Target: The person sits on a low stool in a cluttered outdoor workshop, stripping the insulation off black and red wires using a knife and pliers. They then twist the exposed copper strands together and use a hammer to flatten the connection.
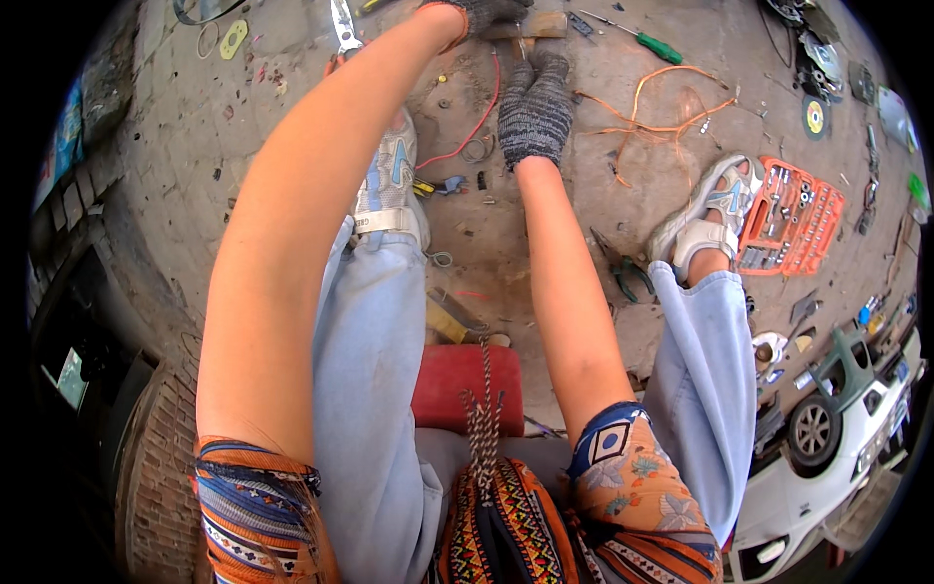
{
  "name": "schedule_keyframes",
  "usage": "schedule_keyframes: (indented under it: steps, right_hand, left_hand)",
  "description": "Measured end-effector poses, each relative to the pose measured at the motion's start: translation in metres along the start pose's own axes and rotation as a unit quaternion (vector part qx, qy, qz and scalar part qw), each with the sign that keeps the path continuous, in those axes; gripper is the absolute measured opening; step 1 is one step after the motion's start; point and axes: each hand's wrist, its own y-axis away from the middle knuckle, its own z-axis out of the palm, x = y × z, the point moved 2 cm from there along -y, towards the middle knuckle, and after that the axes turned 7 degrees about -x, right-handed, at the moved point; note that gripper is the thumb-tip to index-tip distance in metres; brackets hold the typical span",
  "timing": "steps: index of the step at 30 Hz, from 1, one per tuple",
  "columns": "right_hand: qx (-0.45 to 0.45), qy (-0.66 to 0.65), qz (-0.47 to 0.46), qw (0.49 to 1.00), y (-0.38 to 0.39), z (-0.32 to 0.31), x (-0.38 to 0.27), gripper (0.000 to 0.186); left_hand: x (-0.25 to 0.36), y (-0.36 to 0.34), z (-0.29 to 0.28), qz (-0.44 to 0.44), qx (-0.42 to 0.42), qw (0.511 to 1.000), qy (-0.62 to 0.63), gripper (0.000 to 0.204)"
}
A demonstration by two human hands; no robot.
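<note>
My left hand [483,16], in a dark knit glove, reaches to the top edge beside a brown wooden piece [545,24], fingers curled over something I cannot make out. Just below, my right hand [534,109], in a grey speckled glove, is closed around something mostly hidden, near a thin metal piece [522,47]. A red wire [470,136] curves down to their left. A green-handled screwdriver [658,47] and orange wires [642,122] lie to the right. Long-bladed metal cutters [342,24] lie left, partly behind my left forearm.
An orange socket case [798,238] lies by my right sandal [705,204]. Pliers [628,273] are beside my right forearm. I sit over a red object [438,380] on paving [185,127]. Scattered parts and a white car [837,496] are at right, brickwork [161,487] lower left.
</note>
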Motion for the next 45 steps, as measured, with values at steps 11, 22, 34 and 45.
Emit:
schedule_keyframes:
  steps: [11, 22, 34, 45]
  right_hand:
    - [-0.003, 0.029, 0.004, 1.000, -0.002, 0.000, -0.005, 0.042]
    - [-0.015, 0.017, 0.021, 1.000, -0.008, 0.001, -0.008, 0.034]
    - [-0.008, -0.074, -0.063, 0.995, -0.007, 0.000, 0.012, 0.031]
    - [-0.025, -0.111, -0.134, 0.984, -0.001, -0.005, 0.023, 0.027]
  left_hand:
    - [0.013, 0.007, -0.002, -0.051, -0.016, 0.998, -0.031, 0.016]
    - [0.016, 0.001, -0.002, -0.002, 0.020, 0.967, -0.256, 0.022]
    - [0.017, 0.001, 0.004, -0.050, 0.012, 0.986, -0.157, 0.022]
    - [0.011, -0.005, -0.003, -0.034, 0.027, 0.964, -0.262, 0.023]
